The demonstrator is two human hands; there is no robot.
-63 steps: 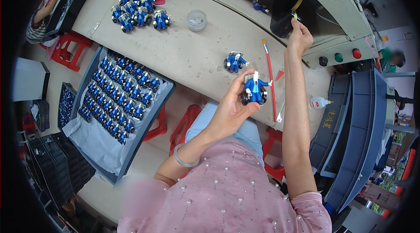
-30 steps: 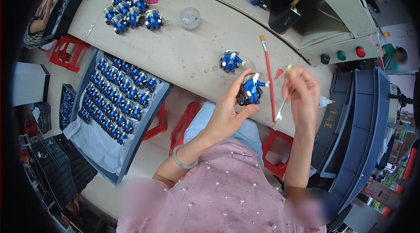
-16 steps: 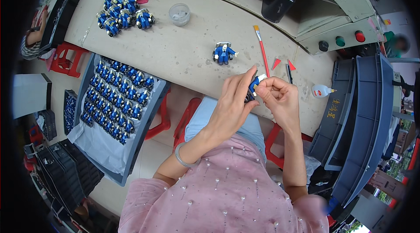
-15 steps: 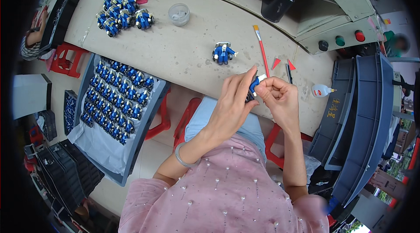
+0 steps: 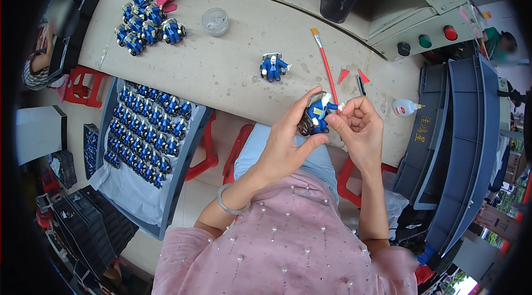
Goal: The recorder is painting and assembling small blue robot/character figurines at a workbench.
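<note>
Figurine (image 5: 320,120), blue-suited and seated in a black-wheeled chair, is resting in the left hand (image 5: 285,142), just off the near edge of the tabletop (image 5: 238,57). The left hand is grasping the chair between thumb and fingers. The right hand (image 5: 363,129) is holding thumb and forefinger against the figurine's outstretched arm; whether they are pinching it cannot be told.

Beyond the hands, a second figurine (image 5: 273,68) is sitting near a red-handled brush (image 5: 326,67). Two red triangular pieces (image 5: 343,77) and a dark pen-shaped tool (image 5: 361,86) are lying to the right of the brush.

Containers: a clear cup (image 5: 208,29) is holding translucent matter, too indistinct to identify. At the left, a gray tray (image 5: 188,170) is carrying rows of similar figurines (image 5: 145,123) on a white liner (image 5: 133,187). A black container (image 5: 337,6) with a yellow handle is standing inside the cabinet (image 5: 421,26).

Markings: a white bottle (image 5: 407,108) is bearing a partly red label; yellow characters (image 5: 422,129) are showing on a gray crate (image 5: 429,104) at the right.
</note>
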